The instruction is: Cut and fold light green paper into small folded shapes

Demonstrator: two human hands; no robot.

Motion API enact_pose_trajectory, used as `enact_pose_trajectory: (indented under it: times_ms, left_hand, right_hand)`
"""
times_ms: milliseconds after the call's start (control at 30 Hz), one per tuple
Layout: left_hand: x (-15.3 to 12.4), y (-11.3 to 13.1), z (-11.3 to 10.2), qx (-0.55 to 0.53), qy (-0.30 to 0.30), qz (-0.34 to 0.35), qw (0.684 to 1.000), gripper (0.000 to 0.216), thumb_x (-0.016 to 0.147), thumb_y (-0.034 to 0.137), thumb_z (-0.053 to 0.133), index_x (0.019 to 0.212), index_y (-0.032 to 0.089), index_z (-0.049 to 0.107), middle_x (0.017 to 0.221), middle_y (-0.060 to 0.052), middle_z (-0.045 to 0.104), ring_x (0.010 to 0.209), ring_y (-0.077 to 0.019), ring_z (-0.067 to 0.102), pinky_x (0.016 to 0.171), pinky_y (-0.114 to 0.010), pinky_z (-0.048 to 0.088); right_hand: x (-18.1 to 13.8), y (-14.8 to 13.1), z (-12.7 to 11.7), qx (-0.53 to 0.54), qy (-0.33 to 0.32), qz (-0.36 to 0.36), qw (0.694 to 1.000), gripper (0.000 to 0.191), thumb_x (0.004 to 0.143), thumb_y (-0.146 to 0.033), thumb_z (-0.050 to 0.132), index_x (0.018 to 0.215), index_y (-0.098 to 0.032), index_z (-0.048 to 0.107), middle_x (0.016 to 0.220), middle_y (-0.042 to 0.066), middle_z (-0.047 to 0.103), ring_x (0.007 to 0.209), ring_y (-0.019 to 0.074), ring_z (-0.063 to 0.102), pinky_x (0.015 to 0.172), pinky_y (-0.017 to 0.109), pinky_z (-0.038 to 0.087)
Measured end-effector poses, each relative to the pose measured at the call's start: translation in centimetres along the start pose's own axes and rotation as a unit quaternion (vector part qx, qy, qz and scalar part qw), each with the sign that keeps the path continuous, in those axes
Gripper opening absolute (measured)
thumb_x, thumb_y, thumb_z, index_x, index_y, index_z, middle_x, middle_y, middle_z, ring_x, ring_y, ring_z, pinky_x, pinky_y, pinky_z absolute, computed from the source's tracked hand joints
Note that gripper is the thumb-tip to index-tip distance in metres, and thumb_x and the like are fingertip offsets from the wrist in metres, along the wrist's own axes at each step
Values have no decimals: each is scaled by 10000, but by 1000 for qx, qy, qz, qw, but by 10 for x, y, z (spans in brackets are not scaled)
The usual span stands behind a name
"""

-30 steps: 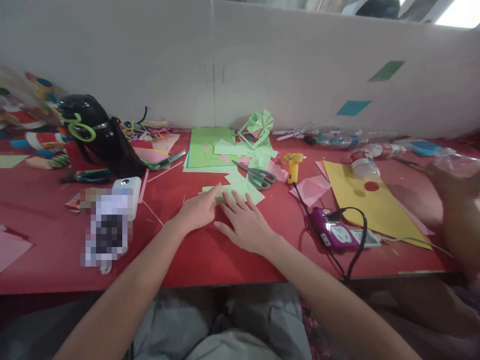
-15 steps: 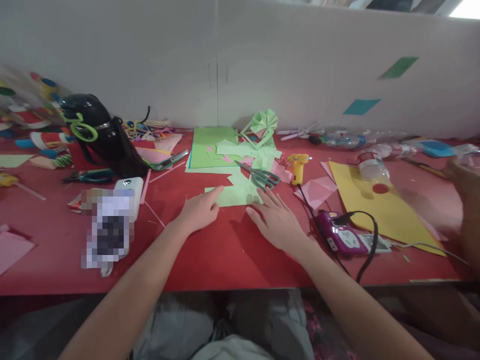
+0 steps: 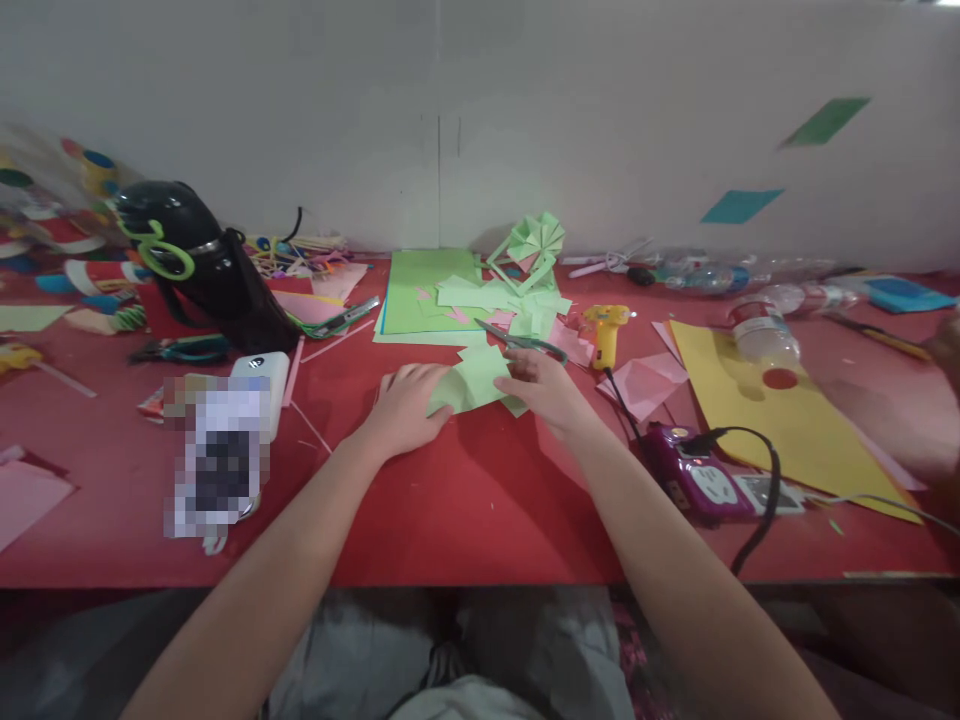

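A light green paper piece is between my two hands, bent upward off the red table. My left hand is closed round its left end, thumb in front and fingers behind. At the other end, my right hand pinches the paper between thumb and fingers. Another bit of green paper shows under the right hand. Scissors lie just behind that hand, their handles partly hidden by it. Farther back, green sheets with paper scraps lie beside a folded green paper model.
A yellow glue gun and a purple power strip with cables are on the right, near yellow paper and a plastic bottle. Left are a black flask, a white power bank and a utility knife. Another person's hand shows far right.
My hands have gone from resting flat on the paper to gripping its ends. The paper has lifted and bent. The other person's hand has moved toward the right edge.
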State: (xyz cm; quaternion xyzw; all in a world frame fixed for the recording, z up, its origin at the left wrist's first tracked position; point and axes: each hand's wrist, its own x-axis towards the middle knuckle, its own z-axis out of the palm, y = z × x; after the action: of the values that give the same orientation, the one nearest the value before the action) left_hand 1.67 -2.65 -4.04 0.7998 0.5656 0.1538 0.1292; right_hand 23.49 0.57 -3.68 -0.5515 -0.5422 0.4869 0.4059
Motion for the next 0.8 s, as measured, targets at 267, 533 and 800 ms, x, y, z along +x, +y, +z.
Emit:
enact_pose_trajectory:
  times_ms: [267, 533, 800]
  left_hand:
    - [5, 0, -7, -269, 65, -35, 960, 544, 813, 385, 694, 1312, 205, 576, 1211, -120, 666, 1117, -278, 627, 990, -467, 469]
    - [4, 7, -15, -562, -60, -18, 825, 516, 879, 678, 524, 878, 207, 735, 1214, -121, 699, 1190, -287, 627, 1003, -421, 484]
    - [13, 5, 4, -608, -39, -93, 787, 547, 675, 316, 860, 1161, 167, 658, 1101, -129, 736, 1029, -269, 695, 942, -437, 512]
  right_hand:
    - [-2, -2, 2, 116, -6, -74, 990, 450, 606, -127, 608, 1050, -181, 658, 923, 36, 689, 790, 159, 635, 721, 303, 507]
    - [-1, -3, 5, 202, -46, -121, 971, 137, 649, -196, 621, 669, -219, 488, 845, 22, 622, 834, 189, 622, 768, 354, 510]
    - [-9, -12, 17, 182, -82, -39, 979, 348, 795, -397, 625, 1108, -245, 633, 1123, 79, 709, 905, 209, 667, 800, 354, 543]
